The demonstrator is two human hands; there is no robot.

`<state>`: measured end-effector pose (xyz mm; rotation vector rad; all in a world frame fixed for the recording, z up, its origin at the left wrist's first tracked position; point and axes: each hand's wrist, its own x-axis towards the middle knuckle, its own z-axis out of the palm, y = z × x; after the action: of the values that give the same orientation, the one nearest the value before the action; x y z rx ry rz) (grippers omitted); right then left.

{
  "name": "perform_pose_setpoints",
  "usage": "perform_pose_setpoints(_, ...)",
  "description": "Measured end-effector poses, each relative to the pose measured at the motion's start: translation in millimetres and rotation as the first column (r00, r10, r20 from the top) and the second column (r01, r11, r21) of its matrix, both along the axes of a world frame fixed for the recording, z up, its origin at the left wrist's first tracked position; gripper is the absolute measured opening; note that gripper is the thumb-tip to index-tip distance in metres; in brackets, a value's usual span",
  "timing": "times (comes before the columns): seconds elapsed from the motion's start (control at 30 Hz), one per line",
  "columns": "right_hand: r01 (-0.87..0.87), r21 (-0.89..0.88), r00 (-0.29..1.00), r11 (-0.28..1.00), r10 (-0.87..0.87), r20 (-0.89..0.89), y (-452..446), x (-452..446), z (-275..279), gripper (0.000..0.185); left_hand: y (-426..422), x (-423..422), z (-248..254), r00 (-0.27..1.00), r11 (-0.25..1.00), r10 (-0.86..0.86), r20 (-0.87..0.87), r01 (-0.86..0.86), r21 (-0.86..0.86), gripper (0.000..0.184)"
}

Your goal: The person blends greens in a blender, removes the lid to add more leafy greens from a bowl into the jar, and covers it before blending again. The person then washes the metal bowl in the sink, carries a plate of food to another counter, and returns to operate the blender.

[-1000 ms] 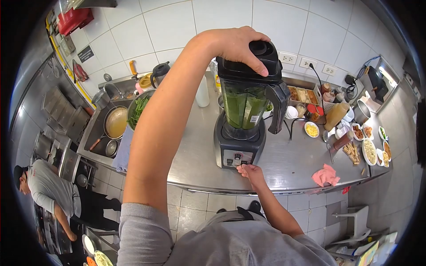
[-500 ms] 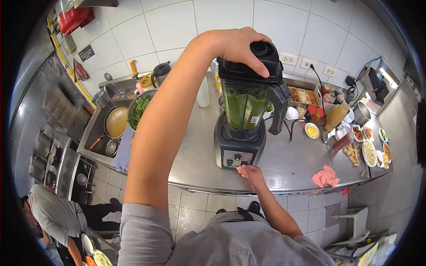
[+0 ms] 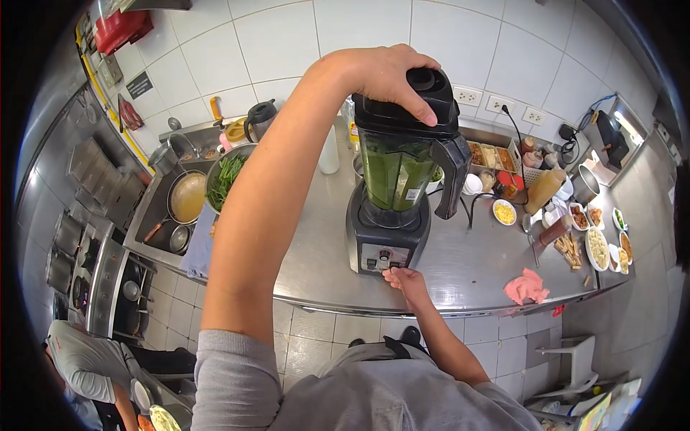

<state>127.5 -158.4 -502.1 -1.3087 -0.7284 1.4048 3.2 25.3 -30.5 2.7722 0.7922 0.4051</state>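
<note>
A black blender base (image 3: 388,237) stands on the steel counter, its jar (image 3: 395,172) holding a green mixture that clings to the walls. My left hand (image 3: 399,80) lies over the black lid (image 3: 435,100), fingers wrapped on its top and the thumb across the front edge. Low at the front of the base, the fingertips of my right hand (image 3: 404,281) are pinched together at the switches beside the knob (image 3: 384,256). The jar's handle (image 3: 453,176) points to the right, touched by neither hand.
Right on the counter (image 3: 323,251) are a pink cloth (image 3: 527,286), a yellow-filled bowl (image 3: 504,212), bottles (image 3: 546,189) and several small dishes. Left are a bowl of greens (image 3: 226,179) and a sink with a pan (image 3: 187,197). A co-worker (image 3: 86,359) bends at lower left.
The co-worker at the lower left has moved down and bent further over. The green mixture has shifted slightly inside the jar. Both my hands have kept their places.
</note>
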Motion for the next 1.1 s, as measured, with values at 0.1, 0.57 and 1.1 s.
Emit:
perform_pose_setpoints(0.1,0.002,0.005,1.000,1.000,-0.002,-0.003,0,0,0,0.029,0,0,0,1.000,1.000,0.010,-0.006,-0.010,-0.019,0.106)
perform_pose_setpoints(0.57,0.038,-0.029,0.999,0.999,-0.039,-0.034,0,-3,4,0.028,-4,-1,4,0.997,1.000,0.003,-0.072,-0.003,-0.013,0.105)
perform_pose_setpoints(1.1,-0.015,0.026,1.000,1.000,0.015,0.017,-1,-1,3,0.028,-1,-1,2,1.000,1.000,-0.018,-0.019,0.018,-0.004,0.104)
